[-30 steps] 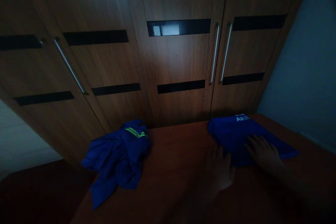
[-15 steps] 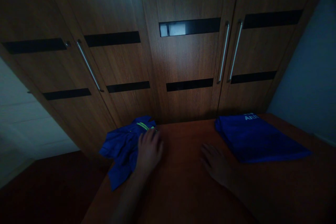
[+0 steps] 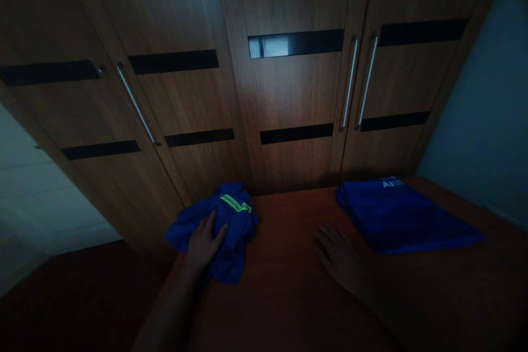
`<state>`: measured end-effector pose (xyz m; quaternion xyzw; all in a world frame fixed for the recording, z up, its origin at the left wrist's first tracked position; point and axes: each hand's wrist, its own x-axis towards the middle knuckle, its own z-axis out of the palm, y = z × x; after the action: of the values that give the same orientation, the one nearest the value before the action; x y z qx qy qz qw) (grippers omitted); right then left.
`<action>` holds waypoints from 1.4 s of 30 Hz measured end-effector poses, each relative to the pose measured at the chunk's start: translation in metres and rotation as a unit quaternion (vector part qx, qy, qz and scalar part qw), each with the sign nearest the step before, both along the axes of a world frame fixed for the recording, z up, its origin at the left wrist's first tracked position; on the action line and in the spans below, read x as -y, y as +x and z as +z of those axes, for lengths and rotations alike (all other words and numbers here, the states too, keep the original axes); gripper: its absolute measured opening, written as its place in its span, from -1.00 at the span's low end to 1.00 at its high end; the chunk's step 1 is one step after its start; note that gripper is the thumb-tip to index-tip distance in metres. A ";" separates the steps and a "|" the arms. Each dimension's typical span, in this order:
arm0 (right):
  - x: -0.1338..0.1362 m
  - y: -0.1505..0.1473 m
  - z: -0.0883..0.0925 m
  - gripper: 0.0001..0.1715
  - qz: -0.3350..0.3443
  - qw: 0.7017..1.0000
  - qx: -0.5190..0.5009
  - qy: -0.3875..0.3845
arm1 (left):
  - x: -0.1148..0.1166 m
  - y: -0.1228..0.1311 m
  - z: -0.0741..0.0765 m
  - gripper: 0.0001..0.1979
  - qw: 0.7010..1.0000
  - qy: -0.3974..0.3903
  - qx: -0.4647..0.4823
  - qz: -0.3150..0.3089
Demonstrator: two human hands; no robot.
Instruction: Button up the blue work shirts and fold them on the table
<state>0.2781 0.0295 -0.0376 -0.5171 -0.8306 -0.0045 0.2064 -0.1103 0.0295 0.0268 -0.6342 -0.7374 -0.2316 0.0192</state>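
A crumpled blue work garment with a yellow-green reflective stripe lies bunched at the left side of the reddish-brown table. My left hand is on its left part, with cloth between thumb and fingers; some fingertips are lost in the folds. My right hand rests on the tabletop right of the middle, fingers stretched out and holding nothing. Farther right, a flat folded blue garment with white lettering near its far edge lies apart from that hand.
Behind the table stands a tall wooden wardrobe with dark inset strips and long metal handles. A pale wall is at the right. Dark floor lies beyond the table's left edge. The room is dim.
My left hand has moved left across the crumpled garment. That garment has shifted a little right and bunched up, with more of its stripe showing. My right hand stays in place.
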 end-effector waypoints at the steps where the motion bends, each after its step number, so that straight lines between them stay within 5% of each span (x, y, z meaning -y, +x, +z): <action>1: 0.000 0.001 -0.001 -0.47 0.001 1.000 -0.007 0.001 | 0.002 0.006 0.000 -0.35 1.000 0.004 -0.005 -0.010; 9: -0.008 0.007 -0.002 -0.41 -0.006 0.984 -0.162 -0.076 | 0.022 0.081 -0.010 -0.38 0.993 0.004 -0.028 -0.115; 13: -0.020 0.013 0.016 -0.39 -0.065 0.897 -0.391 -0.193 | 0.038 0.120 -0.013 -0.37 0.982 -0.007 -0.004 -0.189; 17: -0.029 0.011 0.038 -0.43 -0.034 0.799 -0.532 -0.277 | 0.052 0.143 -0.012 -0.37 0.972 -0.021 0.022 -0.233; 21: -0.030 -0.001 0.051 -0.47 -0.015 0.758 -0.573 -0.310 | 0.056 0.149 -0.012 -0.37 0.969 -0.024 0.064 -0.237; 28: -0.038 -0.025 0.072 -0.65 0.027 0.768 -0.562 -0.305 | 0.050 0.142 -0.009 -0.47 0.934 -0.011 0.256 -0.249; 33: -0.035 -0.045 0.095 -0.72 0.047 0.804 -0.537 -0.252 | 0.045 0.133 0.008 -0.63 0.896 0.007 0.387 -0.216; 38: 0.016 -0.072 0.112 -0.58 0.131 0.908 -0.378 -0.123 | 0.049 0.133 0.025 -0.56 0.844 0.001 0.511 -0.162; 42: 0.058 -0.085 0.113 -0.55 0.172 0.951 -0.231 -0.109 | 0.051 0.138 0.024 -0.53 0.808 0.000 0.581 -0.101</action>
<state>0.1927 -0.0285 0.0756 -0.3724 -0.8321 0.2410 0.3329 0.0273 -0.0214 0.0506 -0.4522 -0.5426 -0.5574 -0.4364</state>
